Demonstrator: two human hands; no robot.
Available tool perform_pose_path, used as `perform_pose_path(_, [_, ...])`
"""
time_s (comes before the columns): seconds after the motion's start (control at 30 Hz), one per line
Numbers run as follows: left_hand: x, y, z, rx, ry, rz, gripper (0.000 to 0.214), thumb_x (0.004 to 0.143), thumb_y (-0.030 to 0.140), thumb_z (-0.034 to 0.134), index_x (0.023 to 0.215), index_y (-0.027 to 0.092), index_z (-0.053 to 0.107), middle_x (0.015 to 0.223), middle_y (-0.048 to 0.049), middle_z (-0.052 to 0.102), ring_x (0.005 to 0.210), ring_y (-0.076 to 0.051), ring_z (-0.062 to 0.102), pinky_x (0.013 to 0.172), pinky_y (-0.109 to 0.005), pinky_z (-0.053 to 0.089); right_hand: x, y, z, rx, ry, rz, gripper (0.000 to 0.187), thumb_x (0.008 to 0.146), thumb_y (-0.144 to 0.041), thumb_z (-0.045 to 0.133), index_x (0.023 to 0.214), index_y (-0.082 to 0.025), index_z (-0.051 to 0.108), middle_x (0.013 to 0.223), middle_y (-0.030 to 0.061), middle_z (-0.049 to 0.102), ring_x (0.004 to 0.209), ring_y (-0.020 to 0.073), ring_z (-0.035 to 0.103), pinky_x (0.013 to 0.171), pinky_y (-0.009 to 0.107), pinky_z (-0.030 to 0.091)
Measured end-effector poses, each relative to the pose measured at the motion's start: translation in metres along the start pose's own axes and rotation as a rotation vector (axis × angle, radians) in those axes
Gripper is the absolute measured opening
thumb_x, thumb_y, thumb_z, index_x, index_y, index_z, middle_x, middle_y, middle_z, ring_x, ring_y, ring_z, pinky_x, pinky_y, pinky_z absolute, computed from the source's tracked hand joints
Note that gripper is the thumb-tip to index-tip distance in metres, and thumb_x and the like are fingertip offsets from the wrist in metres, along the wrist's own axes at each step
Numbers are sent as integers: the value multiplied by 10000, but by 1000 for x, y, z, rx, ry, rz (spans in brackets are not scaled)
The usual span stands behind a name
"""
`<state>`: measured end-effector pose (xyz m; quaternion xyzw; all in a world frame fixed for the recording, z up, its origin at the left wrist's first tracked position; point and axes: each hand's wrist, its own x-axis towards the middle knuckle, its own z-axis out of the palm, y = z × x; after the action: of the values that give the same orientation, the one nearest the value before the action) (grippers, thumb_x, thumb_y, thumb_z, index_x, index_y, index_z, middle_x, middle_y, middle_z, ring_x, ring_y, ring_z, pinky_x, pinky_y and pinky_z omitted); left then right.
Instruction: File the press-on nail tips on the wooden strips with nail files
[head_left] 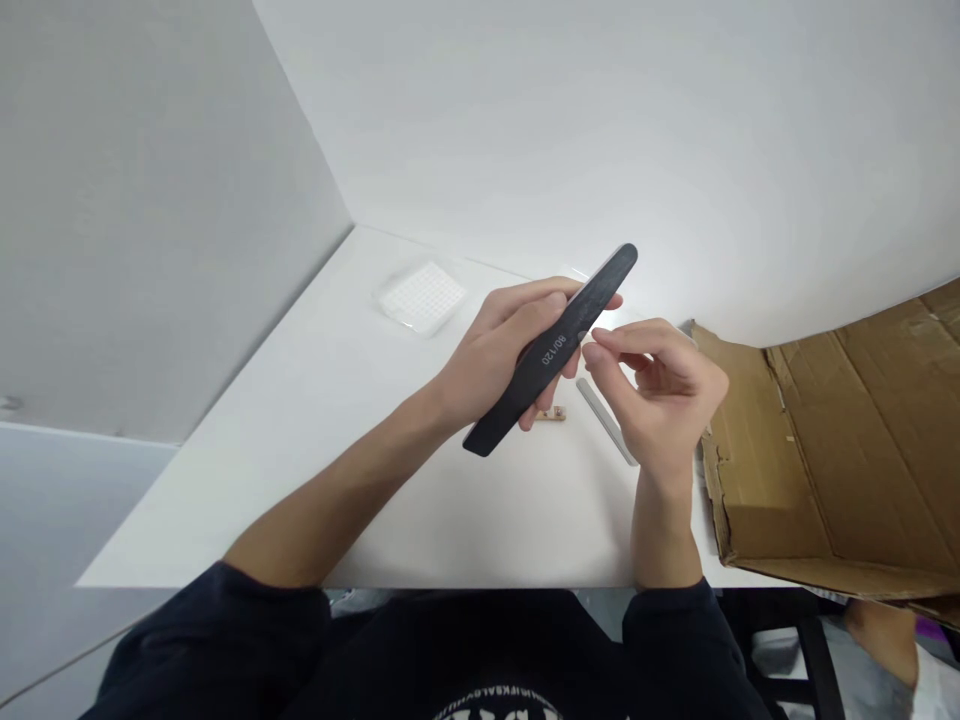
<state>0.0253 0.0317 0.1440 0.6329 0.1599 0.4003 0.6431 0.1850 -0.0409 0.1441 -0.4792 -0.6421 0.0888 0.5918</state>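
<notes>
A black file marked 80/120 is held up above the table, clenched in the left hand, while the right hand is held just beside it with its fingers pinched, though whether anything is gripped there cannot be told. A pale file is seen lying under the right hand, near a tan piece

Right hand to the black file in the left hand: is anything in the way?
Nothing visible. The right hand is just beside the black 80/120 nail file, which the left hand grips. The pale grey strip lies on the white table below, not between them.
</notes>
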Motion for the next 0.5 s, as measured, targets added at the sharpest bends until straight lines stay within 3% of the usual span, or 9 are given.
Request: perform_pose_path(0.5, [-2,0,2,102,38,74,457,1098,545,467,1263,215,736,649,-2,636,374,-110,579,292,-228,417,0,0,-3,-3,-20,26,41,911,-225,762,897,-262,753,851,-2,750,769,156,723,674,325,662])
